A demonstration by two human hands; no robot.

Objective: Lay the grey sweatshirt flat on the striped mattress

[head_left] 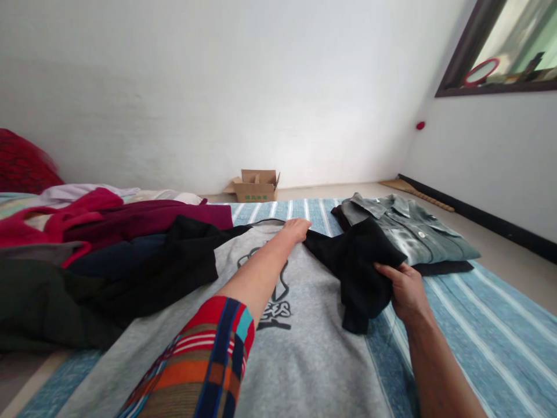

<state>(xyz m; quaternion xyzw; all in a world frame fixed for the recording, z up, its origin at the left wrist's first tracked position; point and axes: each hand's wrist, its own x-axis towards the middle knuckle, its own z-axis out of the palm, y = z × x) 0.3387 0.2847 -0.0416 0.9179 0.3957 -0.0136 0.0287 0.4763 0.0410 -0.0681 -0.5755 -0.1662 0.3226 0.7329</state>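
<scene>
A grey sweatshirt (pixel 313 354) with black sleeves and a dark printed drawing lies spread front up on the bed. My left hand (pixel 298 230) reaches across it and is closed on the fabric at the right shoulder seam, its fingertips partly hidden. Bunched black cloth, the sweatshirt's right sleeve (pixel 363 270), is lifted a little in my right hand (pixel 404 287), thumb on top and the other fingers mostly hidden. The left sleeve (pixel 195 252) stretches out toward the clothes pile.
Loose clothes (pixel 143 223) in pink, maroon and dark colours are heaped at left. Folded garments with a grey-green denim jacket (pixel 409 226) on top sit at right. Underneath is a blue striped sheet (pixel 487 325). An open cardboard box (pixel 256 188) stands by the wall.
</scene>
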